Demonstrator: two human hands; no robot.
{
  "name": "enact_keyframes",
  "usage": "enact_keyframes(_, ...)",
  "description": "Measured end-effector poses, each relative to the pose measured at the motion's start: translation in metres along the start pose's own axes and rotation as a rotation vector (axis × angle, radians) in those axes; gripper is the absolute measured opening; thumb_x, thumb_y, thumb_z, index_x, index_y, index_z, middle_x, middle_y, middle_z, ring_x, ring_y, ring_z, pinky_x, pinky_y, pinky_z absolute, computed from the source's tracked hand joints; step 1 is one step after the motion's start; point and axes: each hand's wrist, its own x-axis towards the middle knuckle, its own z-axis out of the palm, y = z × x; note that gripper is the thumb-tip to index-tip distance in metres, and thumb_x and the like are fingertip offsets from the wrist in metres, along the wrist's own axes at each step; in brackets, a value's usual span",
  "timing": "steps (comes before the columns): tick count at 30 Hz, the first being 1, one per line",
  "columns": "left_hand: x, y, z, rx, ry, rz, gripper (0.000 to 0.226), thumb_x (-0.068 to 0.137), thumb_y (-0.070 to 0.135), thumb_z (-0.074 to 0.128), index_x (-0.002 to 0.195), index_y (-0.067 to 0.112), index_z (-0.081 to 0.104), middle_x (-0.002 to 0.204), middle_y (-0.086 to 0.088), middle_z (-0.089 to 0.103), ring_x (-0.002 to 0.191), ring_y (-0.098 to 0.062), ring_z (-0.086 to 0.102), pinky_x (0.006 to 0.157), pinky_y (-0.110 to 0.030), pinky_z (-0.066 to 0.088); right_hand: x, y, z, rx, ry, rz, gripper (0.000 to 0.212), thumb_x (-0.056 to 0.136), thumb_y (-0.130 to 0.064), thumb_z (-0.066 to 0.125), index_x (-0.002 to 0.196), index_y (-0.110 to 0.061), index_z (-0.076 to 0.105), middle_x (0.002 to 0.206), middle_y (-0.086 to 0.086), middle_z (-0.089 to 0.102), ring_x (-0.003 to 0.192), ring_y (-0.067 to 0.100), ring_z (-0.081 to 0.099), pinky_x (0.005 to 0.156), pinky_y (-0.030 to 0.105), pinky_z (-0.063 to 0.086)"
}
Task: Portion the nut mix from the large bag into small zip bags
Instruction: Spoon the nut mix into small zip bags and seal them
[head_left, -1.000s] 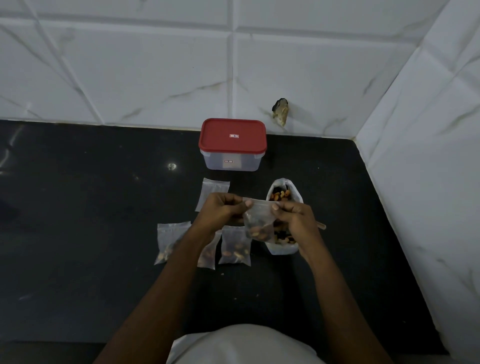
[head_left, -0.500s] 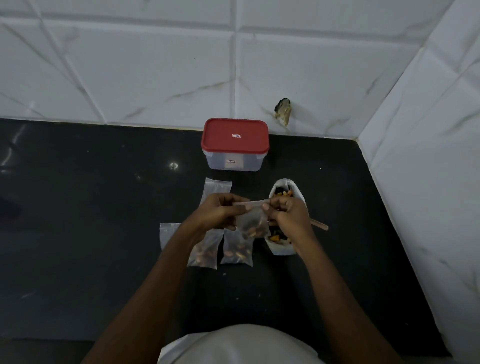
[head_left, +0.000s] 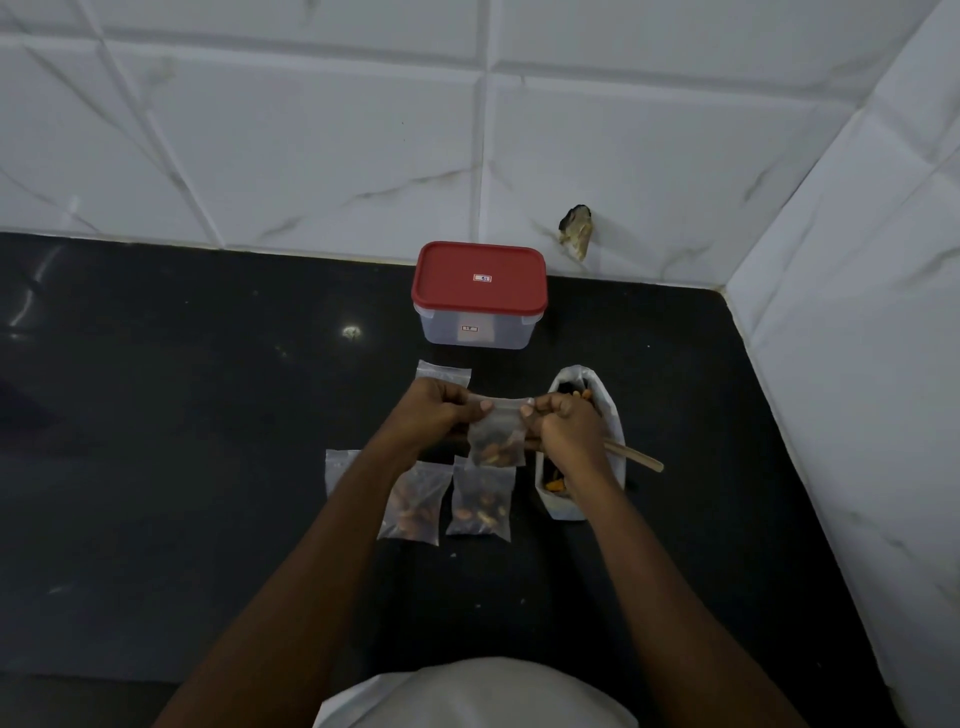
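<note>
A small clear zip bag (head_left: 498, 439) with nuts in its bottom hangs above the black counter (head_left: 182, 441). My left hand (head_left: 434, 410) pinches its top strip at the left end and my right hand (head_left: 563, 421) pinches the right end. The large white bag of nut mix (head_left: 605, 405) stands open just right of it, partly hidden by my right hand. A wooden handle (head_left: 636, 457) sticks out of that bag. Three filled small bags lie in a row below my hands: left (head_left: 340, 470), middle (head_left: 415, 506), right (head_left: 480, 501). An empty zip bag (head_left: 441, 373) lies behind my left hand.
A clear plastic box with a red lid (head_left: 479, 291) stands at the back against the white tiled wall (head_left: 311, 140). A second tiled wall (head_left: 852, 364) closes the counter on the right. A dark chipped spot (head_left: 576, 236) marks the back wall.
My hands have drawn apart along the bag's top strip, pulling it flat and straight. The held bag shifted slightly left, away from the large bag.
</note>
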Motion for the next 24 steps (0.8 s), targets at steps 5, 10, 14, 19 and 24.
enact_keyframes(5, 0.017, 0.0, -0.004, 0.213, 0.053, 0.046, 0.016, 0.088, 0.02, 0.07, 0.097, 0.007, 0.071, 0.093, -0.006, 0.073, 0.081, -0.011, 0.071, 0.07, -0.023, 0.057, 0.012, 0.003, -0.005, -0.319, 0.036, -0.24, 0.006, 0.092, -0.026, 0.065, 0.093, -0.024, 0.071, 0.09, -0.007, 0.068, 0.091, 0.011, 0.064, 0.075, 0.019, 0.046)
enact_keyframes(10, 0.037, 0.003, -0.007, 0.26, 0.195, 0.059, 0.019, 0.078, 0.022, 0.08, 0.087, 0.007, 0.073, 0.081, -0.001, 0.073, 0.063, -0.004, 0.068, 0.058, -0.017, 0.054, 0.024, -0.004, -0.01, -0.749, 0.132, -0.401, 0.011, 0.088, -0.039, 0.067, 0.097, -0.034, 0.071, 0.113, -0.008, 0.049, 0.115, 0.016, 0.04, 0.093, 0.032, 0.031)
enact_keyframes(14, 0.049, 0.002, -0.012, 0.406, 0.282, 0.083, 0.026, 0.071, 0.032, 0.085, 0.073, 0.012, 0.068, 0.072, 0.0, 0.07, 0.06, -0.007, 0.062, 0.056, -0.022, 0.052, 0.033, -0.013, -0.006, -0.879, 0.159, -0.393, 0.016, 0.086, -0.042, 0.069, 0.1, -0.035, 0.071, 0.122, -0.005, 0.046, 0.114, 0.019, 0.036, 0.092, 0.035, 0.03)
enact_keyframes(19, 0.049, -0.01, -0.02, 0.533, 0.487, 0.109, 0.041, 0.076, 0.053, 0.076, 0.092, 0.018, 0.062, 0.088, 0.001, 0.065, 0.079, -0.011, 0.063, 0.068, -0.03, 0.053, 0.043, -0.021, -0.009, -0.909, 0.158, -0.381, 0.023, 0.086, -0.035, 0.07, 0.109, -0.033, 0.069, 0.128, -0.002, 0.046, 0.12, 0.022, 0.036, 0.095, 0.038, 0.032)
enact_keyframes(24, 0.053, -0.027, -0.028, 0.675, 0.625, -0.024, 0.066, 0.08, 0.05, 0.073, 0.129, 0.014, 0.048, 0.132, -0.01, 0.044, 0.121, -0.029, 0.048, 0.094, -0.048, 0.049, 0.048, -0.022, -0.006, -0.823, 0.174, -0.38, 0.025, 0.088, -0.027, 0.069, 0.114, -0.029, 0.067, 0.128, -0.001, 0.049, 0.122, 0.022, 0.037, 0.099, 0.037, 0.032)
